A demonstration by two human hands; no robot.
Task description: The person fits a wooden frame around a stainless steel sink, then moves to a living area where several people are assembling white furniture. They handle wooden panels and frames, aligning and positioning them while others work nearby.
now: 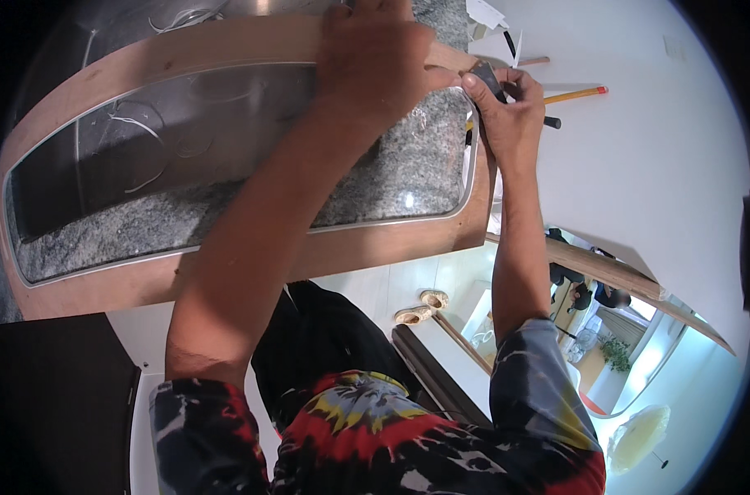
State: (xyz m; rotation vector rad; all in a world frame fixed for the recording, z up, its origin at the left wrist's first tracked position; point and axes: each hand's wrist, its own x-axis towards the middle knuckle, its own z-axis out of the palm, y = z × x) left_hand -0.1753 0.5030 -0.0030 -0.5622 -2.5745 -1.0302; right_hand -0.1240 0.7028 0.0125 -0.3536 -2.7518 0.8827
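Seen from above, a person's bare arms reach up over a large wooden frame [383,244] with a long, round-cornered opening, its inner edge lined with a thin pale strip [334,227]. The frame lies across a grey speckled stone table [391,194], and its lower side overhangs the edge nearest the person; whether it sits flat cannot be told.

The left hand [371,70] is on the frame's far side, right of the middle. It is dim and blurred, its topmost part cut off by the upper edge, so how tightly that grip closes cannot be told. Its forearm crosses the opening and hides part of both long sides.

The right hand [514,111] is at the far right corner, its grip pinching a small dark block [488,78] between thumb and fingers. The block is at the frame's corner, just beside the left thumb; the fingers cover part of it, and its exact kind is unclear.

Beyond the right hand, a yellow stick [577,95] with a red end juts out, its other end hidden. Any print on the white papers [484,15] at the top is too small to read.
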